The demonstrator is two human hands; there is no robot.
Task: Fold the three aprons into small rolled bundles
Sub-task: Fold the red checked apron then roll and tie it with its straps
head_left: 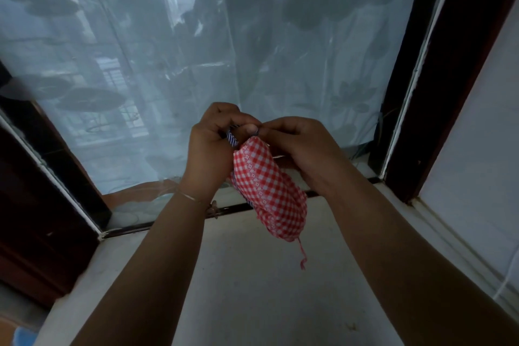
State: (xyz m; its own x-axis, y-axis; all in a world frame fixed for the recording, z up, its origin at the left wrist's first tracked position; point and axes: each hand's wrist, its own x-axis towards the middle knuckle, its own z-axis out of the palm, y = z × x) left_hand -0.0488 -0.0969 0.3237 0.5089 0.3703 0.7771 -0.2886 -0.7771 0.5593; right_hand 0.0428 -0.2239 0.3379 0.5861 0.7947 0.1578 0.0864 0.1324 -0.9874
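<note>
A red-and-white checked apron is rolled into a compact bundle and held in the air above a pale ledge. A blue-and-white striped strap pokes out at its upper end. My left hand grips the upper end of the bundle and pinches the strap. My right hand curls round the same end from the right, fingers meeting the left thumb. A thin red string dangles from the lower end. No other apron is in view.
A pale window ledge lies below my arms. Behind it a window is covered with a translucent patterned film. Dark wooden frame posts stand at the left and right. A white wall is on the right.
</note>
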